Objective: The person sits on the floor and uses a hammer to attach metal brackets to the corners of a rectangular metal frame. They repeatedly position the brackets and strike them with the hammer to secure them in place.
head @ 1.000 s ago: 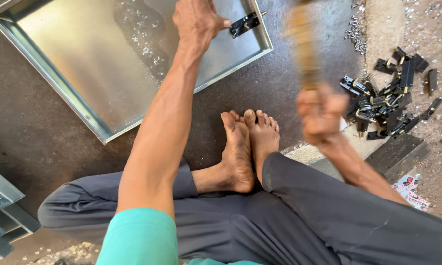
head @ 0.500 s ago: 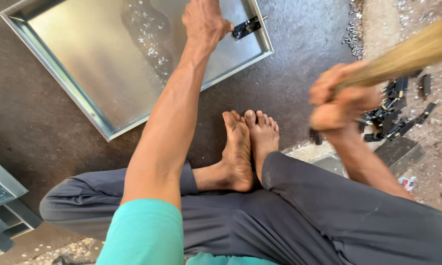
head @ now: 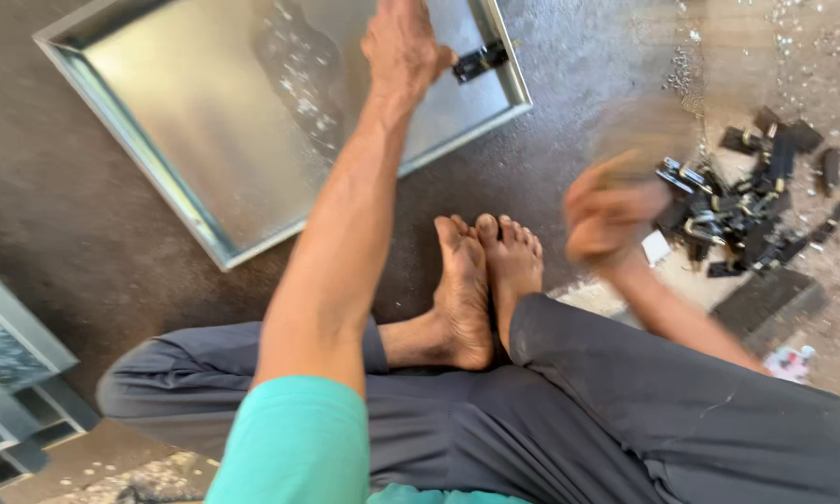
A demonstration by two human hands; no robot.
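Dark, gritty concrete floor (head: pixel 112 243), sunlit right.

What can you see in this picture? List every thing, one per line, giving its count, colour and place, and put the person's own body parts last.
Metal tray: one, shiny grey, on the floor, upper left.
Black fitting: one, black, inside the tray by its right rim.
Pile of black metal parts: many, black with silver bits, on the floor at right.
Dark flat slab: one, dark grey, below the pile.
Metal frames: stacked, grey, left edge.
Floor: dark grey, gritty.
Feet: two, bare, crossed, centre.
Left hand: holds the black fitting against the tray.
Right hand: blurred, beside the pile; what it grips cannot be made out.
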